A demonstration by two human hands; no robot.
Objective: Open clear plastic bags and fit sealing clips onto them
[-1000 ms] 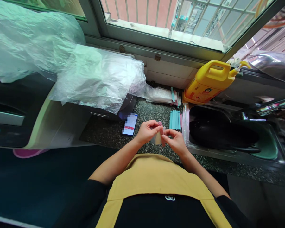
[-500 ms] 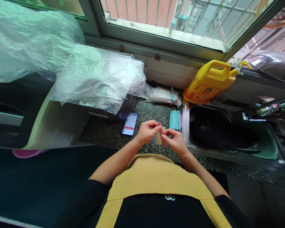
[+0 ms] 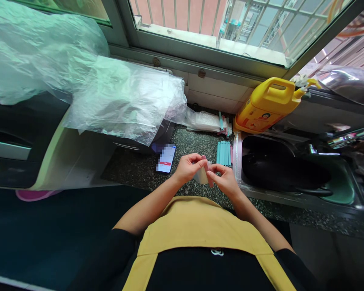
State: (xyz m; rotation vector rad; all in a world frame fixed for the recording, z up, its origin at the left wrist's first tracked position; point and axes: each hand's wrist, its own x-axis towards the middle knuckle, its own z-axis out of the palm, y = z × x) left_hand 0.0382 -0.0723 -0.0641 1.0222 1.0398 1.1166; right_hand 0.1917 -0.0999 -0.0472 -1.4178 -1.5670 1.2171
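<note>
Close in front of my apron, my left hand [image 3: 188, 167] pinches the upper end of a pink flat strip [image 3: 207, 171] with a rounded end, shaped like a nail file. My right hand [image 3: 223, 178] is closed at the strip's lower part, its fingertips pressed to it. A small translucent bag [image 3: 202, 176] hangs between the hands behind the strip; some of its edge is hidden by my fingers. On the counter just beyond my right hand, several teal flat strips [image 3: 223, 153] lie side by side, with pink ones [image 3: 231, 155] along their right edge.
A phone [image 3: 166, 159] lies left of my hands on the speckled counter [image 3: 195, 139]. Clear plastic packets [image 3: 204, 121] lie at the back. A yellow jug [image 3: 267, 105] stands by the sink [image 3: 237, 161], which holds a dark pan [image 3: 279, 171]. Plastic sheeting [image 3: 127, 97] covers things on the left.
The bag and the pink strip have shifted very slightly between my fingers. Both hands keep nearly the same place and grip.
</note>
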